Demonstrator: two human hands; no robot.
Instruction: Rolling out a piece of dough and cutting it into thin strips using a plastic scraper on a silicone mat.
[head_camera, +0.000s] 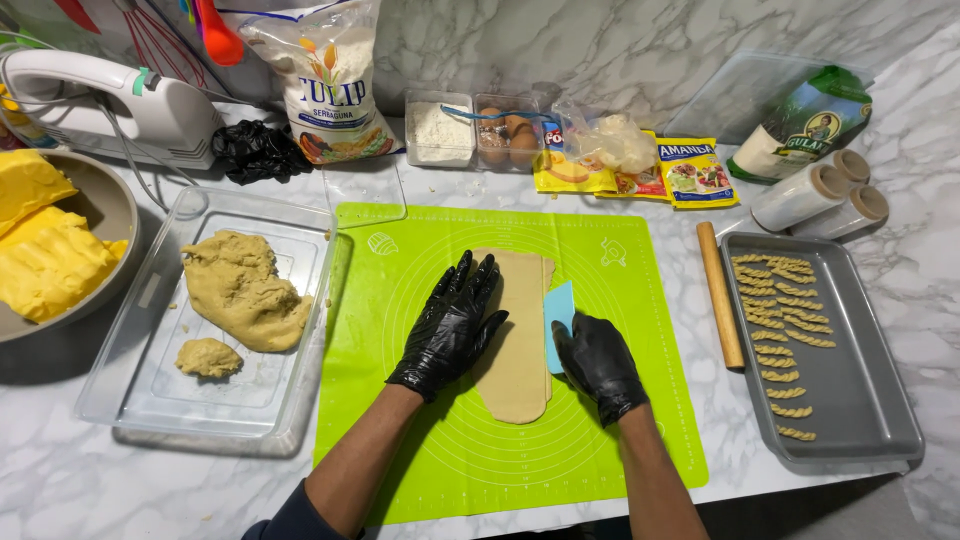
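Left hand (450, 325), black-gloved, lies palm down and flat, fingers (470, 275) spread slightly and pointing toward 1 o'clock; its bare forearm enters from 7 o'clock. Right hand (598, 362), also black-gloved, is curled closed in a grip, knuckles up, thumb toward 11 o'clock; its forearm enters from 5 o'clock.

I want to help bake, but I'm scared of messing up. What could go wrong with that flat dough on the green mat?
The thin rolled sheet of tan dough might tear or get dented where the black-gloved left hand presses flat on it. The light blue plastic scraper in the black-gloved right hand might cut crooked along the edge. The wooden rolling pin, lying loose beside the grey metal baking tray, could roll.
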